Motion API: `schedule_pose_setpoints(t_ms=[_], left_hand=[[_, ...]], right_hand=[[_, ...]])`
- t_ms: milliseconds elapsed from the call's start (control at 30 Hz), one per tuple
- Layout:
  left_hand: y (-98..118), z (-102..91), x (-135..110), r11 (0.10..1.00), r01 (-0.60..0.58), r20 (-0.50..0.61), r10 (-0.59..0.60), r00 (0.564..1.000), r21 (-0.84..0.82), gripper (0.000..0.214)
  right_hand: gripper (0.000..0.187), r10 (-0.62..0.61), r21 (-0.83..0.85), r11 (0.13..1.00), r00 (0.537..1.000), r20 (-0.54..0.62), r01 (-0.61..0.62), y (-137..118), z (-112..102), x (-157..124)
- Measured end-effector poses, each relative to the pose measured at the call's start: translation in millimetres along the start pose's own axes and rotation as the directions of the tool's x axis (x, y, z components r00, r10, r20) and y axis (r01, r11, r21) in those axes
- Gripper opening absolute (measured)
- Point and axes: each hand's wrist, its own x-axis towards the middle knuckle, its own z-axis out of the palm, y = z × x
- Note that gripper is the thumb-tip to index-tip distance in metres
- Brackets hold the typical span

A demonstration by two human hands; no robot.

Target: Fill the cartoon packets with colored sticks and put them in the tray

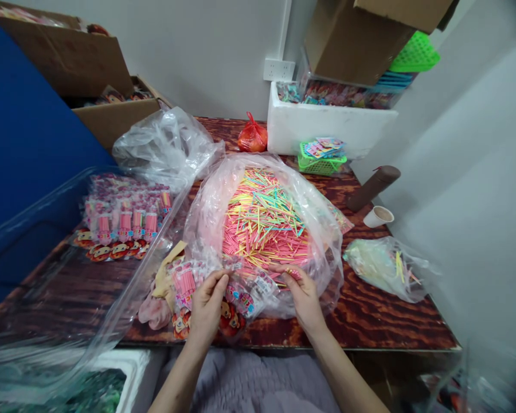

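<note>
- Head view: the dark wood-grained table (395, 321) spreads widest, with the person seated close to its near edge.
- On its middle stands the big clear bag (202, 212), its mouth spread wide toward the person, which seems to keep the contents within easy reach.
- Inside it, heaped loose, are the thin coloured sticks (266, 223), pink on the near side, yellow and green farther back.
- A white foam box (331, 123) sits far right against the wall, perhaps put there to leave the near side for handwork.
- At left, the filled packets (126, 221) lie in overlapping rows, pink sticks showing through, apparently lined up to stay orderly.
- Nearer, just left of the bag's mouth, is a smaller packet pile (184, 281), likely kept low and close for the left side.
- The right hand (303, 295) is curled over the bag's near edge, thumb and finger closed on a few pink sticks (294, 274).
- The left hand (210, 295) is nearly closed, fingertips pinching the edge of a clear packet (244, 299); the film blurs, so how many layers it grips is uncertain.
</note>
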Motion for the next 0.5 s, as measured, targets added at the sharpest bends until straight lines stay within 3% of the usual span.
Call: schedule_pose_setpoints(t_ms=[200,367,500], left_hand=[[-1.4,2.4,-0.8,0.999,-0.040,0.021,0.040,0.999,0.024,0.029],[2.9,3.1,0.3,0.988,-0.138,0.111,0.130,0.985,0.063,0.023],[9.0,1.4,0.8,0.977,-0.196,0.167,0.180,0.969,0.079,0.021]], right_hand=[[0.020,-0.003,-0.048,0.999,1.000,0.018,0.004,1.2,2.1,-2.0],[0.020,0.025,-0.025,0.999,0.999,0.031,-0.024,1.4,3.4,3.4],[0.020,0.029,-0.009,1.000,0.999,-0.013,-0.030,-1.7,-8.8,18.9]])
